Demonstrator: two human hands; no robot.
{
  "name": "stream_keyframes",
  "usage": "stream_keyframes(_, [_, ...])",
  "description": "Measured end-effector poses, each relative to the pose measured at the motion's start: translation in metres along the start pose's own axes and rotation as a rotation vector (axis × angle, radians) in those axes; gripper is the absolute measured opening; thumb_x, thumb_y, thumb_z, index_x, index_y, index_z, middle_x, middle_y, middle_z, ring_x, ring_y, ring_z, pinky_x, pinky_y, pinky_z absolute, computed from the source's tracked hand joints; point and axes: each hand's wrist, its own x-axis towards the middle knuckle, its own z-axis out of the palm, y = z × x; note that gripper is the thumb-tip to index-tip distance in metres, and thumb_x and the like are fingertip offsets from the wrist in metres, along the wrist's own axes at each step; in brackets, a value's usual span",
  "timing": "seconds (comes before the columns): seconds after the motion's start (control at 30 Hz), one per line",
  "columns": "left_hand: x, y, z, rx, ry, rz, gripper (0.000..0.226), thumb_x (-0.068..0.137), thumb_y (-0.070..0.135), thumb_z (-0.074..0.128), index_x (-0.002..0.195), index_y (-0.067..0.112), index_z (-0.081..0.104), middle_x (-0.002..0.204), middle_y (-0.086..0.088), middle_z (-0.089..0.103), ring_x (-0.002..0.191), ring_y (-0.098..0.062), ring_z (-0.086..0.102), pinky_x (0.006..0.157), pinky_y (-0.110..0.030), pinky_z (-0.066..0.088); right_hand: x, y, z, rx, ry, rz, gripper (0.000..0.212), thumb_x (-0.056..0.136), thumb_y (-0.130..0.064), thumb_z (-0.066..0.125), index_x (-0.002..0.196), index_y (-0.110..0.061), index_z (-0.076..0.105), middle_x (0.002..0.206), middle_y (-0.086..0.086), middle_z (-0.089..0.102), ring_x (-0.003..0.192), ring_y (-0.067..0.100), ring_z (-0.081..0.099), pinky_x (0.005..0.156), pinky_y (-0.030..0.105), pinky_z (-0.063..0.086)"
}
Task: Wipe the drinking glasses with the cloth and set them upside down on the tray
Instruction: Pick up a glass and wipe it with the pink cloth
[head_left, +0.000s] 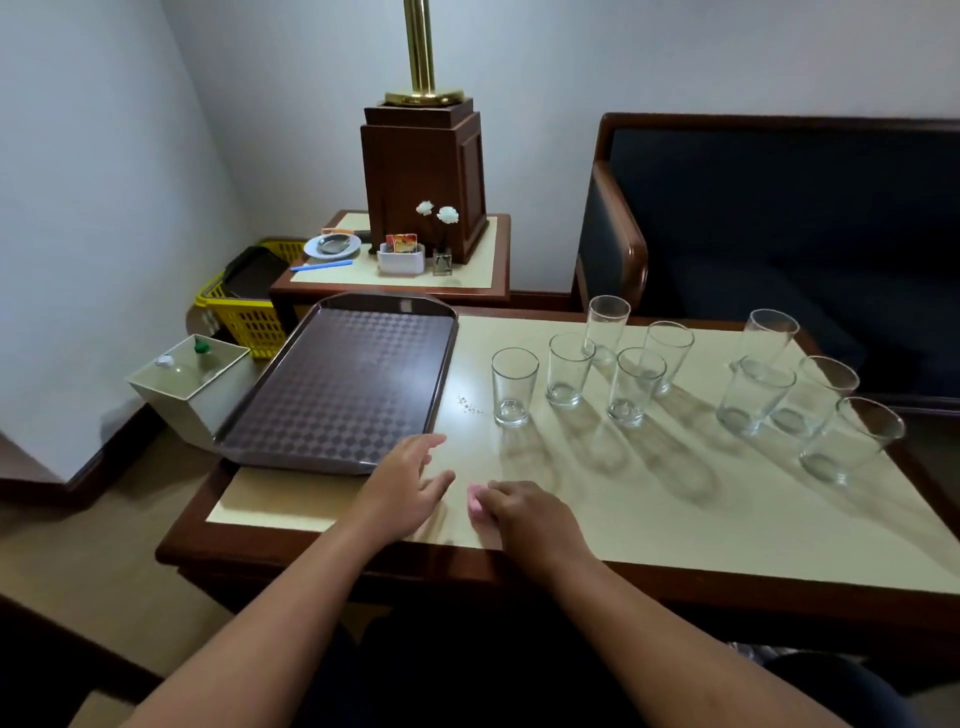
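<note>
In the head view both forearms reach over the cream-topped desk (649, 525). The left hand (408, 486) hovers low over the desk with fingers spread and relaxed, holding nothing. Its fingertips are just beside the near right corner of the brown tray (337, 384), which lies flat beyond and to the left of this hand. The right hand (527, 514) is close beside it, fingers curled over a pink cloth (475, 506). Only a small edge of the cloth shows at the thumb side. 9 drinking glasses (514, 387) stand upright on the desk, all apart from the tray. A cluster of 5 (636, 387) is beyond the right hand, and a cluster of 4 (756, 397) is well off to that hand's right. Beyond the left hand, past the tray, are a side table (467, 283) and a yellow basket (249, 322).
</note>
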Motion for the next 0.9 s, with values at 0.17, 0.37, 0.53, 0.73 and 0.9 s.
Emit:
stream_keyframes(0.17, [0.047, 0.017, 0.016, -0.066, 0.016, -0.06, 0.075, 0.087, 0.032, 0.073, 0.149, 0.019, 0.035, 0.142, -0.001, 0.048, 0.114, -0.011, 0.057, 0.098, -0.038, 0.05, -0.007, 0.021, -0.012, 0.421, 0.122, 0.26, 0.019, 0.097, -0.03, 0.056, 0.109, -0.034, 0.069, 0.104, -0.018, 0.07, 0.097, 0.0, 0.064, 0.085, 0.023, 0.051])
stream_keyframes(0.37, [0.113, 0.05, 0.034, -0.395, 0.002, -0.221, 0.124, 0.07, 0.036, 0.089, 0.158, 0.025, 0.003, 0.161, -0.002, 0.026, 0.144, -0.023, 0.035, 0.116, -0.041, 0.034, -0.01, 0.036, -0.052, 0.627, 0.43, 0.399, 0.023, 0.097, -0.017, 0.061, 0.108, -0.033, 0.074, 0.092, -0.03, 0.071, 0.09, -0.011, 0.066, 0.082, 0.011, 0.05])
stream_keyframes(0.53, [0.139, 0.056, 0.055, -0.52, -0.03, -0.268, 0.078, 0.072, 0.02, 0.087, 0.137, 0.017, 0.045, 0.134, -0.004, 0.056, 0.132, -0.025, 0.05, 0.105, -0.035, 0.044, -0.008, 0.051, -0.077, 0.63, 0.487, 0.408, 0.025, 0.097, -0.02, 0.062, 0.11, -0.039, 0.072, 0.095, -0.033, 0.07, 0.092, -0.014, 0.065, 0.08, 0.008, 0.049])
stream_keyframes(0.73, [0.112, 0.064, 0.04, -0.623, 0.147, -0.185, 0.052, 0.07, 0.026, 0.09, 0.111, 0.029, 0.058, 0.112, 0.008, 0.066, 0.107, -0.018, 0.065, 0.083, -0.022, 0.052, 0.004, 0.058, -0.106, 0.623, 0.519, 0.395, 0.032, 0.093, -0.015, 0.066, 0.112, -0.041, 0.069, 0.101, -0.031, 0.07, 0.097, -0.009, 0.065, 0.087, 0.023, 0.057])
stream_keyframes(0.9, [0.095, 0.126, -0.03, -0.814, 0.157, 0.068, 0.059, 0.071, 0.033, 0.089, 0.12, 0.031, 0.057, 0.119, 0.005, 0.067, 0.105, -0.014, 0.069, 0.085, -0.028, 0.058, 0.035, 0.032, -0.173, 0.708, 0.652, 0.272, 0.027, 0.094, -0.027, 0.064, 0.119, -0.036, 0.065, 0.112, -0.024, 0.069, 0.107, -0.008, 0.063, 0.091, 0.026, 0.057])
